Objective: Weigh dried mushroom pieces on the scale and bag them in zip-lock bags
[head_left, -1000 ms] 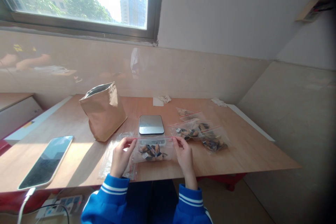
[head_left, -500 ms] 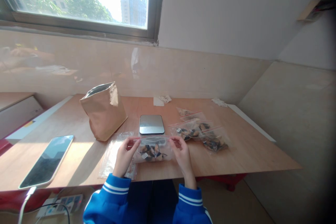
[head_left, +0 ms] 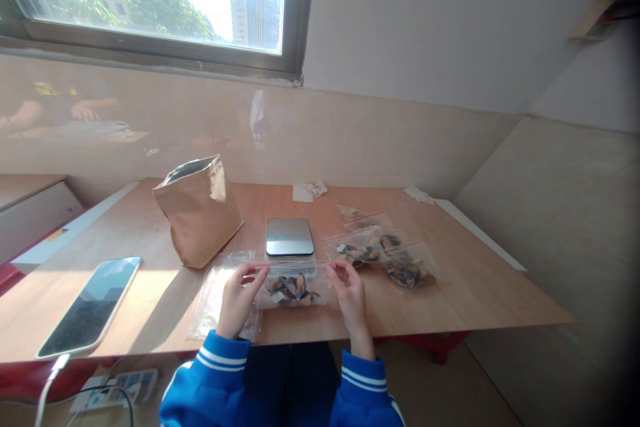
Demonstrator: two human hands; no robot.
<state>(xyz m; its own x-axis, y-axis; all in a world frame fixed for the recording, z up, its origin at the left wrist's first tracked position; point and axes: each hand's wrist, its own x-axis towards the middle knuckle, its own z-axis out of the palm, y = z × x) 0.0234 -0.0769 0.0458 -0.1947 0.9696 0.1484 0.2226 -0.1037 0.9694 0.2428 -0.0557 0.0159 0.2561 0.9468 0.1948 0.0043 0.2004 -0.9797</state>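
Note:
A clear zip bag [head_left: 295, 290] with dark and tan dried pieces inside lies near the table's front edge. My left hand [head_left: 241, 297] pinches the left end of its zip edge between thumb and fingers. At the right end, my right hand [head_left: 349, 293] grips the same edge. The bag's top is stretched between both hands. Just behind it sits a small scale [head_left: 289, 237] with a silver plate and nothing on it. Flat clear plastic bags [head_left: 213, 303] lie partly under my left hand. To the right rest several filled zip bags [head_left: 407, 269], overlapping.
An open brown paper bag [head_left: 200, 213] with a silvery lining stands at the back left. A phone [head_left: 90, 307] with a white cable [head_left: 49, 387] plugged in lies at the left. Crumpled tissue [head_left: 315, 189] is near the wall. The table's front edge runs close to my sleeves.
Both hands stay at the ends of the bag's zip edge, with only a very slight shift. A reflection of arms has appeared on the wall at the left.

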